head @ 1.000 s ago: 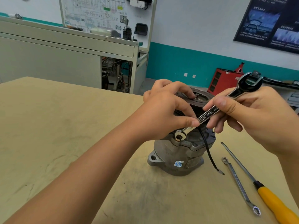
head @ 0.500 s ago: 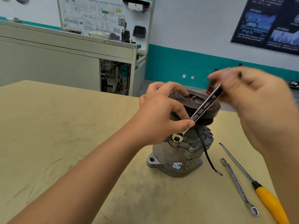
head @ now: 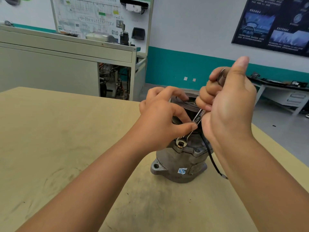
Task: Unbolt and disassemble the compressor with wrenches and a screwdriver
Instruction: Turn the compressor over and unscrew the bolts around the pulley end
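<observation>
The wrench (head: 199,117) slants up from the bolt (head: 180,145) into the gripping right hand (head: 230,104); the left hand (head: 160,121) clasps the compressor (head: 180,163) top.

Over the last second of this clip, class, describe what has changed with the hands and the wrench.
The right hand has shifted from pinching the silver open-ended wrench at mid-shank to wrapping its upper end, thumb raised, and has swung the handle steeper. The left hand stayed on the grey metal compressor, thumb against the shank. The wrench's lower end stayed on the bolt.
</observation>
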`<state>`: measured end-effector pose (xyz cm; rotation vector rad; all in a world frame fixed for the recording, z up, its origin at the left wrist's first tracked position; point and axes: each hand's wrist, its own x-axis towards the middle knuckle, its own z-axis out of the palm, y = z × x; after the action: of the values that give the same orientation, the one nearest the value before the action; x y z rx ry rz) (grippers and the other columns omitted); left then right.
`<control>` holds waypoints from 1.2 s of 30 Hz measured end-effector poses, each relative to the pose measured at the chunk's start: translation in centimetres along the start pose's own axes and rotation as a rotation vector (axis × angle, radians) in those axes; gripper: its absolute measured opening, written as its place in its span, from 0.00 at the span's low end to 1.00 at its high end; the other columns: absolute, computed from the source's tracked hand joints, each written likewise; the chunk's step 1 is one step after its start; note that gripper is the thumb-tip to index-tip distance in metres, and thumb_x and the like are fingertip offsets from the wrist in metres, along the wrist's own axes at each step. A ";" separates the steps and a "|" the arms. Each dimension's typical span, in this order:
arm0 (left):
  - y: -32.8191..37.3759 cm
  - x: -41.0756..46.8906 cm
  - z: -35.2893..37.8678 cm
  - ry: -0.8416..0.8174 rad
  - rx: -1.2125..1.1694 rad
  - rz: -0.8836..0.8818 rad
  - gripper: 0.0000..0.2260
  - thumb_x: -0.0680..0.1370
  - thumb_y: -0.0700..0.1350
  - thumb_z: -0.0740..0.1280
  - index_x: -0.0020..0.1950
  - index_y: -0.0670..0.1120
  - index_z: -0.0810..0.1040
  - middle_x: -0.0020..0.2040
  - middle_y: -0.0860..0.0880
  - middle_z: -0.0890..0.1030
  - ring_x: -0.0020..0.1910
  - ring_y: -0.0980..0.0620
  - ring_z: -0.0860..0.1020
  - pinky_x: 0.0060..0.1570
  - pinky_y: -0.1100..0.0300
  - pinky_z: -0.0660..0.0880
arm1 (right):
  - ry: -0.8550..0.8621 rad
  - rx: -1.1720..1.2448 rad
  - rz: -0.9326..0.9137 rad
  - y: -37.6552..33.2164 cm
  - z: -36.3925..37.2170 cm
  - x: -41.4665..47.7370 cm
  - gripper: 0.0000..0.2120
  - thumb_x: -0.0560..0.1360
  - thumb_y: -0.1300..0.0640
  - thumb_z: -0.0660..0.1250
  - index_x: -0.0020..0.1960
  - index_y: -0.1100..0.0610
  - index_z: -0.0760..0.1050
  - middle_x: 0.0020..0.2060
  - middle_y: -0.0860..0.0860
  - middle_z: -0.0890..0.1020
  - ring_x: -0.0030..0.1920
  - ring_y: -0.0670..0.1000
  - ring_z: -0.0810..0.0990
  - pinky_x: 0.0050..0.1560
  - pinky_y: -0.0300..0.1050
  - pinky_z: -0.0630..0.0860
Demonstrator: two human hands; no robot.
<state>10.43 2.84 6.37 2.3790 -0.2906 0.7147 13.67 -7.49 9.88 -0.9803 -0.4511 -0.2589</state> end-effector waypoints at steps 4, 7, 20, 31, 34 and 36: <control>0.2 0.0 0.2 0.012 0.011 -0.011 0.11 0.70 0.54 0.73 0.32 0.63 0.73 0.56 0.65 0.66 0.63 0.59 0.56 0.60 0.59 0.54 | -0.018 -0.044 0.047 -0.2 -0.2 0.4 0.25 0.83 0.45 0.48 0.34 0.58 0.67 0.19 0.45 0.62 0.20 0.45 0.57 0.22 0.35 0.56; 0.3 0.0 0.3 0.013 -0.011 -0.031 0.09 0.70 0.54 0.73 0.32 0.61 0.75 0.55 0.65 0.66 0.63 0.60 0.56 0.60 0.59 0.54 | 0.005 -0.076 0.071 -0.7 -0.5 0.6 0.26 0.83 0.47 0.48 0.35 0.59 0.71 0.21 0.47 0.67 0.22 0.45 0.64 0.24 0.38 0.64; 0.5 0.0 1.3 0.079 -0.030 -0.014 0.09 0.71 0.53 0.73 0.33 0.57 0.76 0.53 0.64 0.66 0.60 0.59 0.57 0.53 0.62 0.53 | 0.039 -0.162 0.180 -1.6 0.0 1.8 0.26 0.83 0.47 0.48 0.28 0.55 0.62 0.17 0.46 0.60 0.17 0.45 0.56 0.20 0.33 0.54; -3.3 -3.7 3.5 -0.034 -0.152 -0.391 0.48 0.59 0.68 0.72 0.73 0.60 0.53 0.72 0.56 0.64 0.69 0.54 0.65 0.62 0.61 0.65 | -0.078 -0.154 0.200 -1.5 -0.6 2.4 0.29 0.83 0.48 0.48 0.24 0.52 0.62 0.18 0.46 0.59 0.18 0.45 0.54 0.20 0.32 0.53; -4.8 -2.5 3.3 -0.213 -0.211 -0.420 0.51 0.62 0.62 0.76 0.77 0.54 0.53 0.72 0.55 0.68 0.66 0.56 0.70 0.57 0.65 0.67 | -0.131 -0.142 0.219 -1.7 -0.9 2.6 0.33 0.83 0.48 0.48 0.20 0.52 0.62 0.18 0.46 0.58 0.18 0.45 0.54 0.20 0.32 0.53; -5.3 -2.0 3.2 -0.197 -0.159 -0.362 0.48 0.61 0.61 0.77 0.76 0.53 0.58 0.69 0.55 0.72 0.60 0.58 0.73 0.53 0.66 0.67 | -0.162 -0.135 0.227 -1.6 -1.2 2.7 0.33 0.83 0.48 0.48 0.20 0.52 0.62 0.18 0.46 0.58 0.18 0.45 0.54 0.21 0.31 0.53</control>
<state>12.07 5.02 0.41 2.2655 0.0056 0.2796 15.70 -9.37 11.85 -1.1799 -0.4696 -0.0044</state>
